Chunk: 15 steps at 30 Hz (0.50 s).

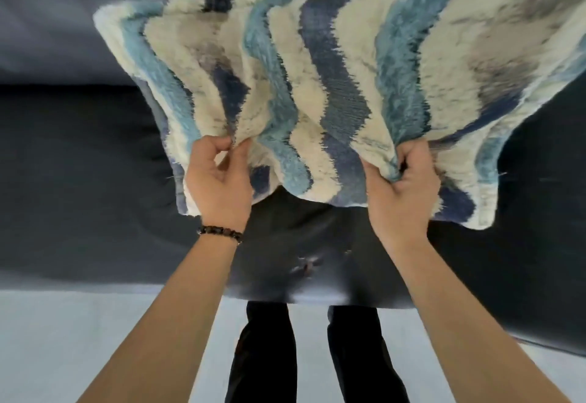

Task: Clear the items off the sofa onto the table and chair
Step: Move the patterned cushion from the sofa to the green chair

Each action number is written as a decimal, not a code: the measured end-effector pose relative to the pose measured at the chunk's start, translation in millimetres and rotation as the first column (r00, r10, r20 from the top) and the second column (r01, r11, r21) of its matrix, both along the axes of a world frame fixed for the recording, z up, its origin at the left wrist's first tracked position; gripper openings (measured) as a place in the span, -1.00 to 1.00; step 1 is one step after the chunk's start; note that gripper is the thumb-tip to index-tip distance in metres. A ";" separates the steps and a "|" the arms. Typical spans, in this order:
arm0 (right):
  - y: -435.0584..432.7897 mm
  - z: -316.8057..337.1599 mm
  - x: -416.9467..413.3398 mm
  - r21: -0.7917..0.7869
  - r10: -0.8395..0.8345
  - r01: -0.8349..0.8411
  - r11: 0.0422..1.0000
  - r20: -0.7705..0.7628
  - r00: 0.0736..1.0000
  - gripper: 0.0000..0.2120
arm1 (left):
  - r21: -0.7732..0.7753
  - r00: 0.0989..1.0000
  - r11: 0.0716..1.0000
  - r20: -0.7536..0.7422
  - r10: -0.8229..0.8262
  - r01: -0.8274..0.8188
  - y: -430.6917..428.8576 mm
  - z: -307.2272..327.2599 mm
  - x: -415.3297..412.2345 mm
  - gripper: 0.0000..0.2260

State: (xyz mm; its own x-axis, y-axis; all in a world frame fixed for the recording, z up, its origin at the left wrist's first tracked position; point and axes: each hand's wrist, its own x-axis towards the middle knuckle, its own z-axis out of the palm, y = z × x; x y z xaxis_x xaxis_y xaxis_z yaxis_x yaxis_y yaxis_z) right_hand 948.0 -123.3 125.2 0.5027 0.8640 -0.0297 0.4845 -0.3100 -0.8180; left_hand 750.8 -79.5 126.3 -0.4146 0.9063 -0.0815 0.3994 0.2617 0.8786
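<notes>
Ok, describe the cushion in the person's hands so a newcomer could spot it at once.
Start at the dark sofa that fills the view. Over its seat, the left hand and the right hand grip the near edge of a shaggy cushion. It alone is furry, with wavy cream, light blue and navy stripes against plain dark upholstery.

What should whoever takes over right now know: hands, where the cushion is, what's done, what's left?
Left hand: pinches the near edge of the striped cushion.
Right hand: grips a bunch of the same edge, further right.
Cushion: held by both hands over the dark sofa, near edge raised off the seat. Cannot tell whether the far edge touches the backrest.
Done: cushion grasped and partly lifted.
Left: carry it to the table or chair, neither of which is in view. No other items show on the visible part of the sofa.
</notes>
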 end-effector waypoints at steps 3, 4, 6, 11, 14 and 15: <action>30.9 -19.5 -55.0 0.045 0.054 -0.050 0.998 -0.086 0.995 -0.71 | 0.122 0.999 0.991 -0.021 0.050 -0.047 26.1 -4.3 -56.7 -0.85; 39.5 -28.4 -69.5 0.045 0.071 -0.067 0.997 -0.098 0.993 -0.72 | 0.147 0.998 0.988 -0.035 0.057 -0.051 34.7 -10.9 -72.5 -0.83; 54.5 -49.1 -91.7 0.025 0.131 -0.129 0.991 -0.084 0.988 -0.71 | 0.152 0.995 0.987 -0.073 0.062 -0.051 51.2 -30.8 -99.1 -0.80; 78.0 -112.8 -104.2 -0.473 0.227 -0.306 0.826 -0.218 0.949 -0.36 | -0.317 0.989 0.947 -0.148 0.001 -0.048 82.9 -104.2 -145.6 -0.90; 79.4 -125.5 -103.2 -0.512 0.224 -0.341 0.789 -0.277 0.934 -0.19 | -0.397 0.998 0.917 -0.029 -0.061 0.045 87.3 -126.8 -156.1 -0.87; 79.0 -127.9 -101.2 -0.506 0.253 -0.360 0.784 -0.270 0.929 -0.16 | -0.391 0.996 0.917 -0.012 -0.089 0.077 86.4 -130.2 -157.4 -0.83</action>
State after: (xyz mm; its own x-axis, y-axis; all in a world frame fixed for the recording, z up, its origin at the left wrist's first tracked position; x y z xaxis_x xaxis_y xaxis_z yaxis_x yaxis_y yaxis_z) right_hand 846.8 -44.4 -2.6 0.1532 0.7877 -0.5967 0.4938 -0.5841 -0.6442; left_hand 593.4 6.9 -3.9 -0.3467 0.8367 -0.4238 0.4586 0.5454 0.7016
